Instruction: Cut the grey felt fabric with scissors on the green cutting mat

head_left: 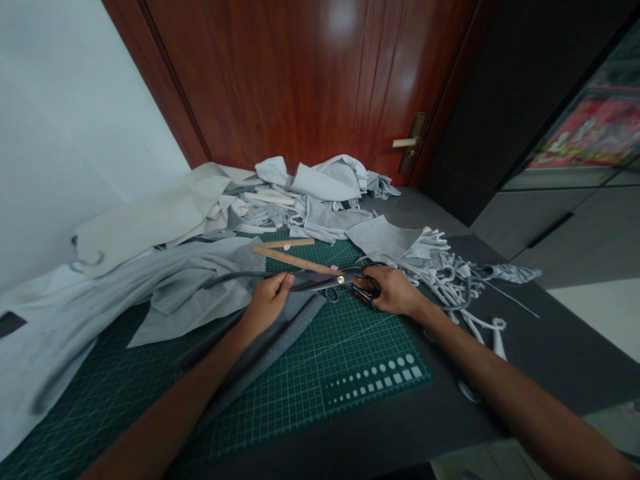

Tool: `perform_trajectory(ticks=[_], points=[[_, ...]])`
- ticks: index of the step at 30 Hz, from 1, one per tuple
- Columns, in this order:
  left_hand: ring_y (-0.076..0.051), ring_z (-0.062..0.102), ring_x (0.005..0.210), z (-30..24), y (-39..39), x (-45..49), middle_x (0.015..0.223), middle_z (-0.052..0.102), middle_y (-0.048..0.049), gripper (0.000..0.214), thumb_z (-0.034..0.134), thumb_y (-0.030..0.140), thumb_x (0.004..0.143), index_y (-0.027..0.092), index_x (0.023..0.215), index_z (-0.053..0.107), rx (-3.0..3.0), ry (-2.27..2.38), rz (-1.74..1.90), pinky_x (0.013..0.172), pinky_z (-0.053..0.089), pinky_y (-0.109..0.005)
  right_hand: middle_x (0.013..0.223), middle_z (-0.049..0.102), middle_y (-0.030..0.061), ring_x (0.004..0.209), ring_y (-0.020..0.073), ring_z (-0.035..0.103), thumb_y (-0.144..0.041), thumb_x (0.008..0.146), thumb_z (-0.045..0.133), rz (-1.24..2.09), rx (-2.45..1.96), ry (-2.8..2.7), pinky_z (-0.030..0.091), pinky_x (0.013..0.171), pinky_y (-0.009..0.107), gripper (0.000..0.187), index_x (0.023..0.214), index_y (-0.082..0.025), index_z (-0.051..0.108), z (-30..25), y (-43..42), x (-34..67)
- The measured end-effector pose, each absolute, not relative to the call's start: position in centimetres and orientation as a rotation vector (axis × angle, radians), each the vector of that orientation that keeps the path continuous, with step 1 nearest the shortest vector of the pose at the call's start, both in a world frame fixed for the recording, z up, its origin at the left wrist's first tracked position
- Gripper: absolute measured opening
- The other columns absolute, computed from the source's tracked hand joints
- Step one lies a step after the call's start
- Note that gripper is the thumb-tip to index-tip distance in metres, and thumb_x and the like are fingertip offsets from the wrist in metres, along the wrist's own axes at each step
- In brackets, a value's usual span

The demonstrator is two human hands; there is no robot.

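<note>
My right hand (387,288) is closed round the black handles of a pair of scissors (341,280), whose blades point left over the green cutting mat (373,347). Pinched in my left hand (269,300) is a dark grey piece of fabric (285,333), which hangs toward me across the mat. The scissor blades reach close to my left fingertips, at the fabric's upper edge; whether they are parted is hard to make out. Just beyond the blades lie two wooden rulers, a nearer ruler (295,259) and a farther ruler (300,243).
Light grey cloth (115,287) spreads over the left side. A heap of grey and white fabric pieces (325,183) lies at the back, by a brown door (280,87). Cut fabric strips (445,270) are piled right of the mat, on the dark table (540,340).
</note>
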State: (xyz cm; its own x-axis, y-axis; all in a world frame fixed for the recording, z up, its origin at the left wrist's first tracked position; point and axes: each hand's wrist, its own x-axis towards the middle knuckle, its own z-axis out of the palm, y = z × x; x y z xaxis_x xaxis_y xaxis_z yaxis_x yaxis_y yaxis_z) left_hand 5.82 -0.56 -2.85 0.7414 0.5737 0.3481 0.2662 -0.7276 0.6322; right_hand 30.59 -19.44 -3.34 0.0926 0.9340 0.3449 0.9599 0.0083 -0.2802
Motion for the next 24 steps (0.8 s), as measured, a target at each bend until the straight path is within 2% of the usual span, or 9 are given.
perform_trajectory(ticks=[2,6,15,20,24], points=[[-0.017,0.059,0.066,-2.8,-0.6,5.9,0.066,0.059,0.0006,0.039,0.036,0.044,0.098,0.020,0.073,0.053,2.368,0.631,0.752,0.064,0.044,-0.026,0.075,0.063,0.0025,0.070,0.0197,0.057,-0.015,0.070,0.062,-0.111,-1.951,-1.873,0.037,0.064,0.028,0.016,0.078,-0.022,0.051,-3.3,-19.5,30.9],[-0.016,0.058,0.070,-2.6,-0.8,5.8,0.072,0.060,0.0006,0.035,0.036,0.045,0.098,0.020,0.082,0.055,2.335,0.611,0.755,0.067,0.044,-0.025,0.081,0.066,0.0053,0.073,0.0211,0.059,-0.020,0.076,0.062,-0.173,-1.967,-1.798,0.040,0.067,0.029,0.012,0.087,-0.021,0.057,-3.5,-19.7,31.4],[-0.012,0.039,0.055,-2.9,-0.8,5.6,0.056,0.038,0.0030,0.047,0.034,0.049,0.097,0.021,0.060,0.034,2.262,0.616,0.805,0.054,0.033,-0.025,0.086,0.068,0.0074,0.076,0.0229,0.061,-0.020,0.074,0.063,-0.216,-1.987,-1.784,0.043,0.069,0.031,0.018,0.092,-0.019,0.061,-3.6,-19.8,32.5],[-0.012,0.034,0.052,-3.2,-0.7,5.5,0.054,0.031,0.0036,0.049,0.034,0.052,0.097,0.021,0.058,0.031,2.260,0.643,0.817,0.051,0.026,-0.026,0.085,0.067,0.0077,0.075,0.0227,0.060,-0.020,0.075,0.062,-0.234,-1.963,-1.808,0.042,0.068,0.031,0.019,0.094,-0.018,0.062,-3.2,-20.0,31.9],[-0.012,0.037,0.054,-2.8,-1.2,5.3,0.056,0.035,0.0038,0.048,0.034,0.050,0.098,0.020,0.061,0.037,2.291,0.586,0.773,0.052,0.028,-0.025,0.087,0.068,0.0083,0.076,0.0232,0.060,-0.019,0.075,0.062,-0.272,-1.958,-1.812,0.042,0.070,0.031,0.021,0.095,-0.018,0.061,-3.0,-20.1,31.5]])
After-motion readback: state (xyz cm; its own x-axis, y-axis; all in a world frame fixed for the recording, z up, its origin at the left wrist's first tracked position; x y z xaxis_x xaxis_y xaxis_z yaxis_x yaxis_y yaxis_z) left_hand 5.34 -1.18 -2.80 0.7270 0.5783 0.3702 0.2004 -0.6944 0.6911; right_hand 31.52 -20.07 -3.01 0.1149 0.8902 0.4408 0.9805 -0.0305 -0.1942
